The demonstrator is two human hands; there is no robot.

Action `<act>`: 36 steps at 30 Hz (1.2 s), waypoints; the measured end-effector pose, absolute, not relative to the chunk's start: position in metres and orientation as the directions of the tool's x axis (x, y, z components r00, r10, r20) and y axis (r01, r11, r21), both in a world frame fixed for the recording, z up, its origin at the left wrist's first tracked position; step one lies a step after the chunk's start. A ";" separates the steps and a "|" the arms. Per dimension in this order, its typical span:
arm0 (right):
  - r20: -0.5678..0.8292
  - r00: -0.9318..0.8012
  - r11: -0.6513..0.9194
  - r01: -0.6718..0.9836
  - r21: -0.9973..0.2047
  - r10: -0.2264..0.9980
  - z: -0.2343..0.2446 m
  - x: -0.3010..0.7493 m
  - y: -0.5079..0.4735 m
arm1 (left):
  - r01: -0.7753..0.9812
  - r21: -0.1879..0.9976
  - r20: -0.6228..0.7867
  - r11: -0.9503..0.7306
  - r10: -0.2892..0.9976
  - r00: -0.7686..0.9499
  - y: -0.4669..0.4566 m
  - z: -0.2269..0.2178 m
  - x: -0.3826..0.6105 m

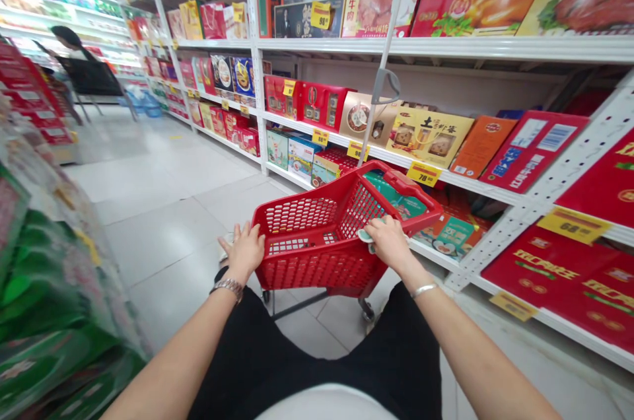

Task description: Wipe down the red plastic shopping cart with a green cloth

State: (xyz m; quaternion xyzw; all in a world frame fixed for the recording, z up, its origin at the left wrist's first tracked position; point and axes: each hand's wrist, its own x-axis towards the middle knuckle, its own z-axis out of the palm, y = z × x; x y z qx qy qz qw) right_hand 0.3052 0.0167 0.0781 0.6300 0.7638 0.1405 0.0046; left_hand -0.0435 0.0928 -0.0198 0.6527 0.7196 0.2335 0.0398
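Both hands rest on a red wheeled shopping basket [317, 268] at 12 o'clock, just in front of the person's lap. The left hand [245, 251], with a metal wristwatch [226, 286] on its wrist, has its grip curled over the basket's near rim at about 11 o'clock. The right hand [391, 242], with a silver bangle [423, 290] on its wrist, presses its grip down on the rim at about 1 o'clock. A pale packet [367, 236] sits under its fingers, though how firmly it is pinched is hard to tell. A teal box [396, 203] lies inside the basket.

White metal shelving [495, 47] runs from 12 to 3 o'clock, stacked with boxed food gifts such as a yellow carton [428, 137] and red boxes [559, 275], with yellow price tags [424, 174] along the shelf edges. Green packaged goods [44, 288] fill the shelf at 9 o'clock. Another person [69, 43] stands far down the aisle at 10 o'clock, on a pale tiled floor [163, 235].
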 end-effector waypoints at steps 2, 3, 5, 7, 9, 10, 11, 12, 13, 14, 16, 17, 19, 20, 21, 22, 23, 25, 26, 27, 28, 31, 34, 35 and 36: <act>0.183 -0.215 0.170 0.956 0.238 0.959 0.074 0.295 0.008 | 0.922 0.384 0.304 0.048 0.937 -0.175 0.083 -0.014 -0.036; 0.186 -0.225 0.177 0.953 0.244 0.956 0.073 0.291 0.005 | 0.918 0.395 0.314 0.044 0.932 -0.180 0.078 -0.012 -0.030; 0.185 -0.238 0.188 0.949 0.252 0.953 0.071 0.281 0.000 | 0.908 0.418 0.307 0.023 0.937 -0.165 0.068 -0.008 -0.017; 0.168 -0.246 0.199 0.946 0.254 0.955 0.071 0.270 -0.001 | 0.909 0.417 0.292 -0.003 0.947 -0.131 0.061 -0.005 -0.003; 0.136 -0.274 0.236 0.941 0.241 0.952 0.070 0.255 -0.001 | 0.919 0.393 0.269 -0.004 0.957 -0.111 0.057 -0.002 0.006; 0.121 -0.300 0.267 0.936 0.229 0.946 0.069 0.246 0.000 | 0.926 0.377 0.252 0.010 0.961 -0.113 0.055 -0.002 0.009; 0.111 -0.331 0.303 0.929 0.212 0.937 0.068 0.236 0.002 | 0.933 0.360 0.236 0.028 0.964 -0.120 0.055 -0.001 0.011; 0.109 -0.364 0.339 0.921 0.192 0.925 0.066 0.224 0.003 | 0.938 0.343 0.223 0.043 0.967 -0.125 0.054 -0.001 0.011; 0.110 -0.396 0.375 0.911 0.173 0.911 0.063 0.213 0.004 | 0.944 0.326 0.217 0.050 0.968 -0.126 0.053 -0.001 0.011; 0.113 -0.425 0.407 0.900 0.155 0.898 0.061 0.201 0.006 | 0.949 0.311 0.218 0.047 0.969 -0.119 0.053 -0.002 0.009; 0.112 -0.468 0.454 0.882 0.127 0.877 0.057 0.179 0.008 | 0.958 0.285 0.230 0.027 0.968 -0.096 0.051 -0.003 0.004; 0.108 -0.478 0.467 0.877 0.117 0.871 0.057 0.171 0.009 | 0.961 0.276 0.233 0.018 0.969 -0.085 0.051 -0.003 0.001; 0.095 -0.488 0.479 0.872 0.101 0.868 0.058 0.163 0.011 | 0.964 0.266 0.225 0.007 0.972 -0.069 0.052 -0.003 -0.007; 0.091 -0.486 0.479 0.873 0.095 0.869 0.060 0.162 0.012 | 0.965 0.263 0.214 0.005 0.975 -0.064 0.053 -0.003 -0.011; 0.085 -0.482 0.475 0.875 0.092 0.872 0.062 0.165 0.012 | 0.965 0.261 0.202 0.005 0.978 -0.059 0.054 -0.002 -0.015; 0.077 -0.473 0.466 0.880 0.093 0.878 0.064 0.169 0.013 | 0.966 0.260 0.189 0.005 0.980 -0.056 0.056 -0.002 -0.019; 0.069 -0.460 0.453 0.886 0.096 0.885 0.067 0.176 0.013 | 0.966 0.260 0.181 0.004 0.982 -0.053 0.059 -0.002 -0.023; 0.058 -0.420 0.412 0.904 0.113 0.906 0.073 0.195 0.012 | 0.964 0.264 0.177 -0.007 0.983 -0.042 0.065 -0.003 -0.032; 0.055 -0.400 0.391 0.912 0.125 0.915 0.076 0.206 0.010 | 0.963 0.268 0.179 -0.014 0.983 -0.036 0.069 -0.003 -0.037; 0.056 -0.380 0.370 0.919 0.139 0.923 0.081 0.218 0.008 | 0.962 0.271 0.180 -0.021 0.983 -0.030 0.072 -0.003 -0.041; 0.063 -0.360 0.348 0.925 0.155 0.931 0.086 0.230 0.005 | 0.962 0.271 0.177 -0.026 0.984 -0.023 0.075 -0.004 -0.044; 0.089 -0.316 0.296 0.937 0.186 0.945 0.103 0.266 -0.006 | 0.962 0.271 0.154 -0.039 0.988 -0.003 0.082 -0.004 -0.054; 0.118 -0.279 0.256 0.950 0.180 0.953 0.121 0.298 -0.016 | 0.958 0.281 0.125 -0.057 0.992 0.022 0.089 -0.003 -0.062; 0.127 -0.271 0.247 0.954 0.172 0.954 0.125 0.307 -0.018 | 0.956 0.287 0.117 -0.064 0.993 0.032 0.091 -0.003 -0.064; 0.136 -0.268 0.246 0.956 0.158 0.954 0.129 0.315 -0.019 | 0.953 0.292 0.112 -0.074 0.993 0.043 0.093 -0.002 -0.067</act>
